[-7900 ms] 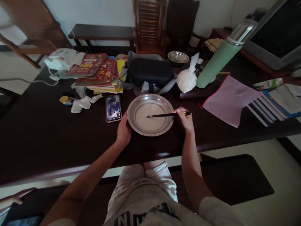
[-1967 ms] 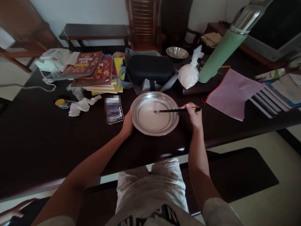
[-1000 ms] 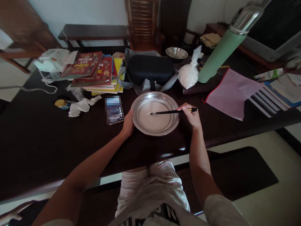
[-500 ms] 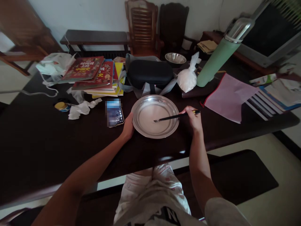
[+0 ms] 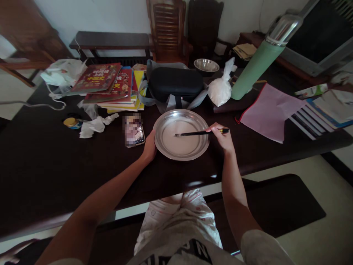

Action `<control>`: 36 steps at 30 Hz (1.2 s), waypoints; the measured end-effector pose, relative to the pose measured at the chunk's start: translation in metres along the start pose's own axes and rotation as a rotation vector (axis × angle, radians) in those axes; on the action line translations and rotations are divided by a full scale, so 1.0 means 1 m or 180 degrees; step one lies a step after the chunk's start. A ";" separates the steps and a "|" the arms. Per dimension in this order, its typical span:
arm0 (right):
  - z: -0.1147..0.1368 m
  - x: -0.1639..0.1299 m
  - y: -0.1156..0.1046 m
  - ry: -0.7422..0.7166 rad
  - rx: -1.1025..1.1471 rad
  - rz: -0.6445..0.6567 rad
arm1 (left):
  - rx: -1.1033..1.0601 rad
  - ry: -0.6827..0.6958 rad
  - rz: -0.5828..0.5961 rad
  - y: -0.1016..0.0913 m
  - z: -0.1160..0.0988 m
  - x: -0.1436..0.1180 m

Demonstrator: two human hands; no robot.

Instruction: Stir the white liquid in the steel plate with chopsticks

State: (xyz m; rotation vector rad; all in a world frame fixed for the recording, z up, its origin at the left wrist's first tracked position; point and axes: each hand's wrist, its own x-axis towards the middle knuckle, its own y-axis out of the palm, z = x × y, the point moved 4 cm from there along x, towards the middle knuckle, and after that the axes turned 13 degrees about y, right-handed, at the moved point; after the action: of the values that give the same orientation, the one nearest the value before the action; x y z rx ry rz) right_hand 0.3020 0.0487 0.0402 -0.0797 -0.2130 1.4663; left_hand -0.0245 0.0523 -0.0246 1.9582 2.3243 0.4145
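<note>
A shallow stainless steel basin (image 5: 201, 149) stands on the dark table in front of me, with a whitish, cloudy layer across its bottom. My left hand (image 5: 150, 145) grips its left rim, fingers partly hidden behind the side. Over the right rim, my right hand (image 5: 222, 137) is closed around black chopsticks (image 5: 193, 133) with gold-coloured ends. Their pale-smeared tips reach into the whitish contents near the middle of the basin. Beside my left hand lies a phone (image 5: 134, 131) with a blurred screen.
Behind the basin sit a black case (image 5: 176, 84), a tied bag of white powder (image 5: 220, 91) and a tall green thermos (image 5: 257, 68). Books (image 5: 107, 84), crumpled tissue (image 5: 93, 127) and a small jar (image 5: 72, 123) are at left. A pink folder (image 5: 273, 110) lies right; a metal bowl (image 5: 206, 65) stands farther back.
My right hand and the chopsticks have shifted left, and the tips now lie further left and slightly farther back in the basin. My left hand keeps its grip. The phone's picture has changed.
</note>
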 end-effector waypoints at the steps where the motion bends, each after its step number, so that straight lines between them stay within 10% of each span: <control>1: 0.000 0.000 -0.002 -0.0006 0.0008 -0.0114 | 0.0002 0.0012 0.0009 0.001 -0.001 0.000; 18: -0.004 -0.001 -0.002 0.0037 0.0038 -0.0148 | 0.1308 0.0615 -0.0142 -0.009 -0.026 -0.002; 29: -0.003 0.000 -0.004 -0.0015 0.0057 -0.0362 | 0.3116 0.1034 0.0241 -0.013 -0.048 -0.001; 36: -0.003 -0.001 -0.004 -0.0053 0.0015 -0.0164 | 0.3095 0.1104 0.0560 -0.018 -0.044 0.016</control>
State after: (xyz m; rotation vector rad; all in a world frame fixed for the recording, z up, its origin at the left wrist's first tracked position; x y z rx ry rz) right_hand 0.3068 0.0476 0.0383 -0.0578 -0.2236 1.4166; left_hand -0.0542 0.0583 0.0151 2.6450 2.9048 -0.5446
